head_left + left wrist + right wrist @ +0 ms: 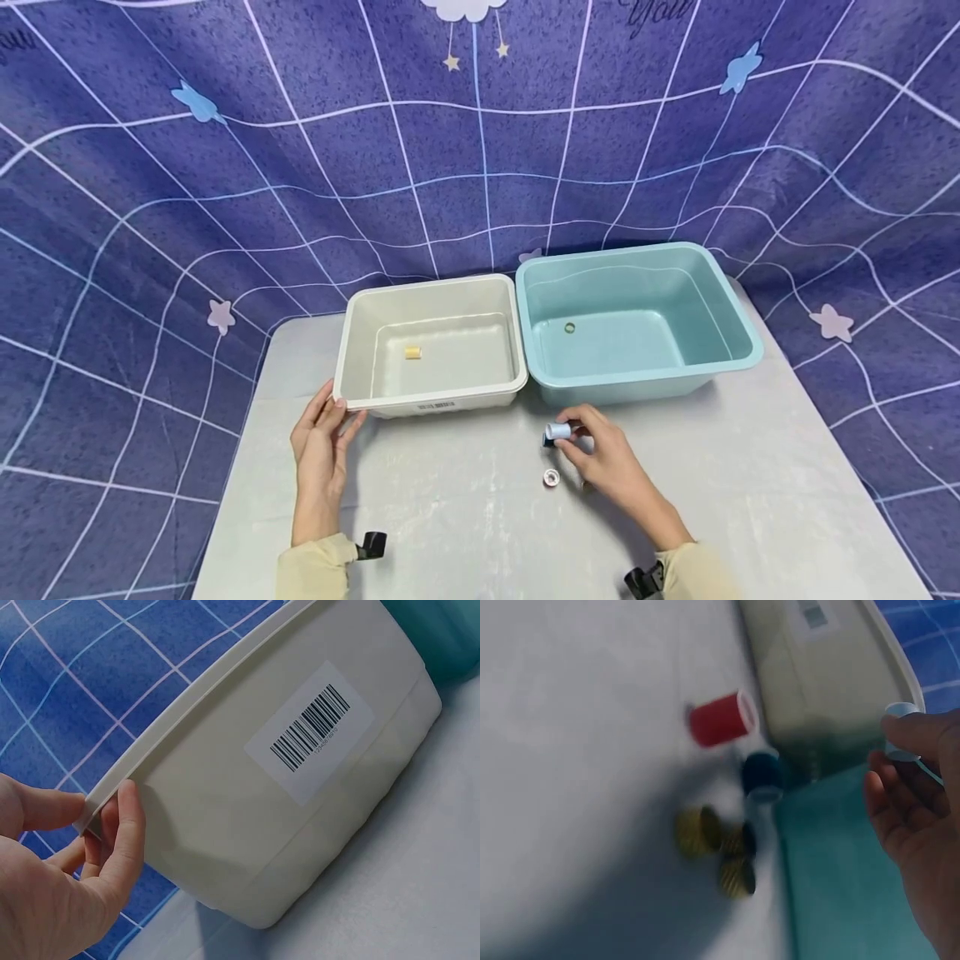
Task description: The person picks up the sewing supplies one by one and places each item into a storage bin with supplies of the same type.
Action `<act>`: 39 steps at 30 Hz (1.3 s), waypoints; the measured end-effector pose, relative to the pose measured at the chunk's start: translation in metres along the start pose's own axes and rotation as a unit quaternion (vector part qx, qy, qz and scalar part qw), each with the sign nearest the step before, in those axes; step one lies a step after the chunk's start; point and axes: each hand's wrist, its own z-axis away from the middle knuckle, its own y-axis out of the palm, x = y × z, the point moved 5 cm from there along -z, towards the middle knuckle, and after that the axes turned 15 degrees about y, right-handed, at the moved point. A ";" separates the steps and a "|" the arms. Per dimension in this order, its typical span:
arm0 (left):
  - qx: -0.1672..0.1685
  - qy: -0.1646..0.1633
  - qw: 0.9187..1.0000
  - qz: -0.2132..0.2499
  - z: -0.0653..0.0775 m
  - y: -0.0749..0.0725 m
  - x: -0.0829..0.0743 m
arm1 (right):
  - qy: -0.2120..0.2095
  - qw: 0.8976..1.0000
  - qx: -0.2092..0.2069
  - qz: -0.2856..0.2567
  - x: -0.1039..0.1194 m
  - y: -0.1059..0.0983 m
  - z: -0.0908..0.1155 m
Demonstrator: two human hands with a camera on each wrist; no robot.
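Note:
My right hand point(611, 458) pinches a light blue thread spool point(558, 431) between thumb and fingers, above the table near the teal bin point(645, 374). Below it, in the right wrist view, a red thread spool point(720, 721) and a dark blue thread spool point(763, 775) lie on the table beside several small gold thimble-like pieces point(697, 831). At the near left corner of the cream bin point(225, 817), my left hand point(321, 442) grips the rim between thumb and fingers. Inside that bin lies a yellow thread spool point(412, 352).
The two bins stand side by side at the back of the grey-covered table point(450, 500). A small gold ring-shaped piece point(570, 327) lies on the teal bin's floor. Behind them hangs a blue curtain point(420, 192) with a grid pattern.

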 end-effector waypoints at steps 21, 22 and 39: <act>0.026 0.013 1.000 -0.002 -0.006 0.005 -0.001 | -0.051 0.993 0.101 -0.018 0.051 0.019 -0.015; 0.025 0.012 1.000 0.001 -0.006 0.005 -0.002 | -0.056 0.993 0.105 -0.019 0.053 0.020 -0.015; 0.017 -0.006 1.000 0.023 -0.009 0.000 0.003 | -0.071 0.988 0.132 -0.026 0.093 0.010 -0.046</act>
